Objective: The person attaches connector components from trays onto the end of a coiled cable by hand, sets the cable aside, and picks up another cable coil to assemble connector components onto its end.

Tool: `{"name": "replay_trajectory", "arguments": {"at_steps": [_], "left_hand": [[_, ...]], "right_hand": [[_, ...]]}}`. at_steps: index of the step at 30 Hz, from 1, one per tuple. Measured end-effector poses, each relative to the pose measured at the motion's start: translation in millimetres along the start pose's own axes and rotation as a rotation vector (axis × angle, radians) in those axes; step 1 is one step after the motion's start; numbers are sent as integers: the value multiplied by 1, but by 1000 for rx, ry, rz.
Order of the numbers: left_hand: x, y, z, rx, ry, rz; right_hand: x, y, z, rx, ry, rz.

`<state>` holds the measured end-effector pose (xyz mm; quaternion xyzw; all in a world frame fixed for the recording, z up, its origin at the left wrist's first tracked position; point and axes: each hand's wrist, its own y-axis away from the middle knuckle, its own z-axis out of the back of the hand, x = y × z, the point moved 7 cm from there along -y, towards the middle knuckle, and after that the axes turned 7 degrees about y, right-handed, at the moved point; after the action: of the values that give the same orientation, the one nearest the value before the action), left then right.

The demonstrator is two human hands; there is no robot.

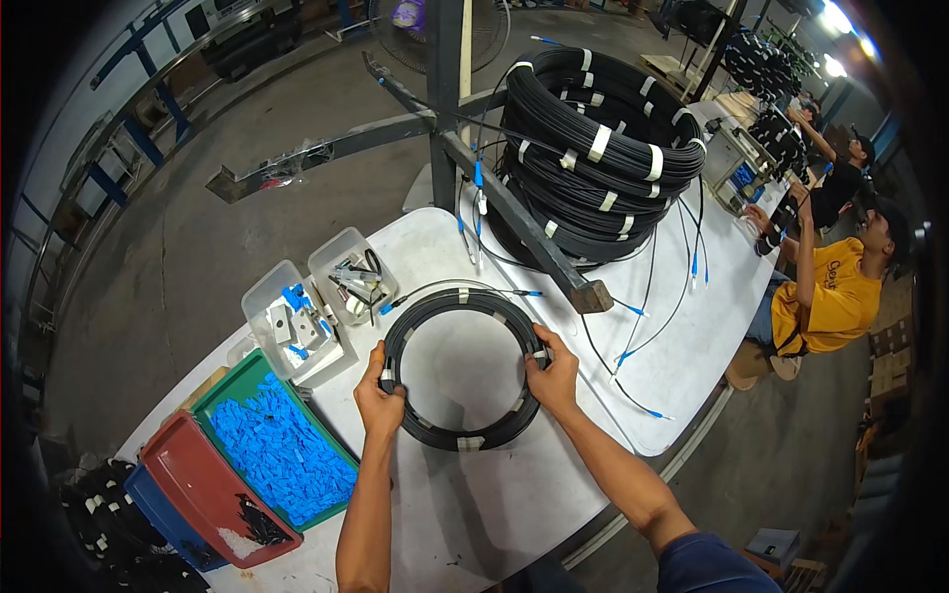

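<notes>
A coil of black cable (508,420), bound with several pieces of white tape, is between my hands above the white table. My left hand (379,400) grips its left side, with the thumb on the inner edge. My right hand (554,374) is closed round the right side in the same way. A cable end with a blue connector (530,294) sticks out past the coil's far rim. Beyond it, a tall stack of similar black coils (605,183) stands on the table (435,237), with loose blue-tipped ends hanging down.
A dark metal stand arm (519,222) reaches over the table. At left are a green tray (222,395) of small blue parts, a red tray (188,465), and two clear bins, one with tools (356,282). Co-workers sit at right, one in a yellow shirt (835,292).
</notes>
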<state>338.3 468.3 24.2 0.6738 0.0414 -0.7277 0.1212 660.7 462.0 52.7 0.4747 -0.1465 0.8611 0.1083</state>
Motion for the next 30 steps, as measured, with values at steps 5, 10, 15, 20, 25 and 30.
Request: {"name": "replay_trajectory", "arguments": {"at_steps": [5,10,15,20,25,30], "left_hand": [[-7,-1,-2,27,-73,-34],[-4,0,1,14,-95,-9],[-13,0,-6,33,-133,-13],[-11,0,-1,-12,-247,-179],[-25,5,1,75,-426,-257],[-40,30,13,-47,-574,-416]], "right_hand": [[-4,0,-1,-5,46,13],[-3,-1,-4,9,29,19],[-7,-2,-1,20,100,26],[-5,-2,-4,37,83,24],[7,-1,5,150,261,-5],[27,21,11,66,289,122]]}}
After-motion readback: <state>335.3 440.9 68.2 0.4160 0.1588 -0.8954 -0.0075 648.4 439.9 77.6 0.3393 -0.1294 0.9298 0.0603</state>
